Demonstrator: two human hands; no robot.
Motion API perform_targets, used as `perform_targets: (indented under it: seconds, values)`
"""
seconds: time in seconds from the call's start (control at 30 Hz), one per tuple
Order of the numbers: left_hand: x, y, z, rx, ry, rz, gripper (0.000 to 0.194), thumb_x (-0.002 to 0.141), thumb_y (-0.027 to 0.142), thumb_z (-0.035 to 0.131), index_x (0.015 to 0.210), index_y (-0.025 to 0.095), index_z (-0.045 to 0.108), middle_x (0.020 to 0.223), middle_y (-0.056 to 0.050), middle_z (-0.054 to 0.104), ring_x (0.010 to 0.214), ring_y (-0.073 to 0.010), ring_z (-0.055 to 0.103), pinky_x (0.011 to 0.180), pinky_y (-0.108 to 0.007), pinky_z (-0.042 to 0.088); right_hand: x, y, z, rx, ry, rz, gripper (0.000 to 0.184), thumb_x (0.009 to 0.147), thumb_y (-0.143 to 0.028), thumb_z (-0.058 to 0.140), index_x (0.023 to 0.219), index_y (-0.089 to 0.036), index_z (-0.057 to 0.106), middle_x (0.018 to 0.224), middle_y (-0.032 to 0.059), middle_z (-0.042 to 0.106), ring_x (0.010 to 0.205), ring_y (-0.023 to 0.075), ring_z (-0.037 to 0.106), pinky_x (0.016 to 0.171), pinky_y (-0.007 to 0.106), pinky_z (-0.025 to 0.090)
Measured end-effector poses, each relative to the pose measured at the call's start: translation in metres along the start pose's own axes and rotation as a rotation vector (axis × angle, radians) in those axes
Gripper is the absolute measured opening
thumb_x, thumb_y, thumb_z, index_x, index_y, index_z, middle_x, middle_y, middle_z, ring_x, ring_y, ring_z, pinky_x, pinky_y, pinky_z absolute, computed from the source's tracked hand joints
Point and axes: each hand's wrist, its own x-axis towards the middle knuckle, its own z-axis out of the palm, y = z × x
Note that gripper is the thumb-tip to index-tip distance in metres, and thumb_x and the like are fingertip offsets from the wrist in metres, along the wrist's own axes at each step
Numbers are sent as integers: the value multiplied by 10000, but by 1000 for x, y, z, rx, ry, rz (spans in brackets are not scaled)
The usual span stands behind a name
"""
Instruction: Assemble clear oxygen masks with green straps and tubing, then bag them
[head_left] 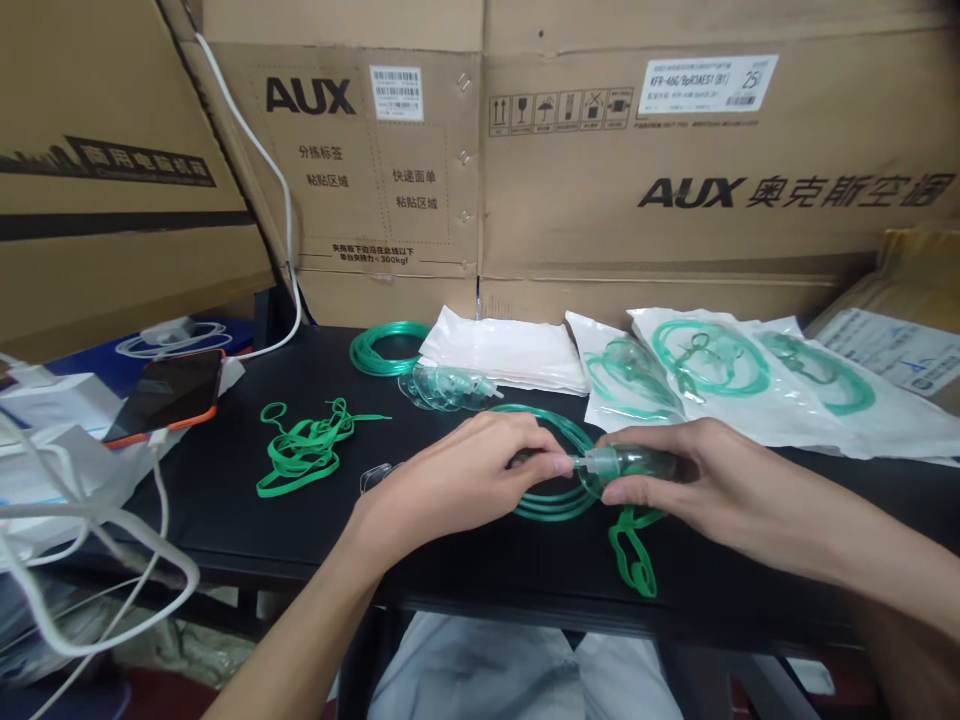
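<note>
My right hand point(701, 470) is closed around a clear green oxygen mask point(637, 462), its narrow connector pointing left. At that connector, my left hand point(480, 465) pinches the end of a green tube between thumb and forefinger; the fingers hide part of the joint. The rest of the coiled tubing point(555, 508) lies on the black table below both hands. From the mask a green elastic strap point(634, 560) hangs down toward the table's front edge. A few thin clear or metal pieces point(375, 478) lie partly hidden behind my left wrist.
Green straps point(307, 450) lie in a heap at left. Farther back are another tubing coil point(382, 350), stacked clear masks point(446, 388), white pouches point(506, 350) and packed masks point(712, 370). A phone point(169, 395) and white cables occupy the left; cardboard boxes point(555, 160) wall the back.
</note>
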Motion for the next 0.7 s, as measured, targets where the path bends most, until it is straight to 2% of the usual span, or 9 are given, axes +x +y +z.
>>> perform_targets:
  seconds: [0.1, 0.2, 0.27, 0.37, 0.43, 0.53, 0.63, 0.7]
  values:
    - [1, 1, 0, 23, 13, -10, 235, 1113, 342, 546, 1073, 273, 767, 1066, 72, 778, 1077, -149, 670, 961, -248, 414, 4, 2, 3, -49, -68, 33, 601, 892, -714, 711, 1312, -288, 765, 867, 9, 754, 735, 223, 597, 656, 336, 450]
    - [2, 0, 0, 56, 39, 33, 234, 1113, 312, 550, 1079, 244, 772, 1027, 55, 782, 993, -142, 682, 920, -247, 427, 9, 2, 4, 25, -61, 85, 619, 884, -665, 746, 1349, -257, 744, 884, 21, 759, 759, 230, 616, 673, 333, 468]
    - [3, -2, 0, 84, 73, 65, 222, 1111, 298, 562, 1108, 238, 776, 1079, 41, 787, 1030, -149, 683, 949, -251, 426, 10, 1, 3, 71, -70, 80, 588, 888, -630, 755, 1320, -231, 757, 867, 27, 747, 751, 225, 604, 667, 328, 459]
    - [4, -5, 2, 136, 136, 105, 214, 1104, 300, 582, 1148, 237, 782, 1132, 23, 787, 1095, -163, 677, 1008, -266, 418, 11, 1, 2, 80, -85, 66, 582, 900, -661, 725, 1268, -213, 771, 702, -4, 641, 657, 199, 530, 588, 315, 377]
    - [5, -6, 2, 160, 167, 126, 210, 1099, 299, 593, 1150, 231, 785, 1139, 14, 784, 1111, -168, 675, 1010, -272, 427, 11, 2, 3, 102, -42, 114, 632, 882, -701, 730, 1279, -209, 754, 670, -14, 613, 663, 210, 558, 593, 314, 376]
    - [5, -4, 2, 204, 190, 128, 213, 1097, 308, 594, 1148, 227, 785, 1134, 3, 776, 1127, -176, 671, 1002, -283, 443, 13, 4, 7, 254, -33, 154, 601, 875, -723, 730, 1163, -196, 762, 708, -2, 647, 710, 225, 622, 669, 325, 443]
    - [5, -5, 3, 284, 178, 94, 235, 1104, 314, 575, 1151, 213, 782, 1173, -21, 771, 1180, -197, 659, 1025, -305, 445, 16, 2, 13, 394, -157, 95, 550, 905, -737, 687, 942, -191, 745, 680, -15, 631, 636, 182, 572, 670, 317, 437]
    - [4, -8, 4, 312, 161, 69, 239, 1108, 311, 566, 1154, 212, 779, 1195, -20, 773, 1210, -206, 649, 1046, -316, 439, 18, 0, 16, 408, -190, 78, 564, 899, -752, 685, 953, -194, 734, 660, -31, 618, 590, 162, 540, 645, 307, 417]
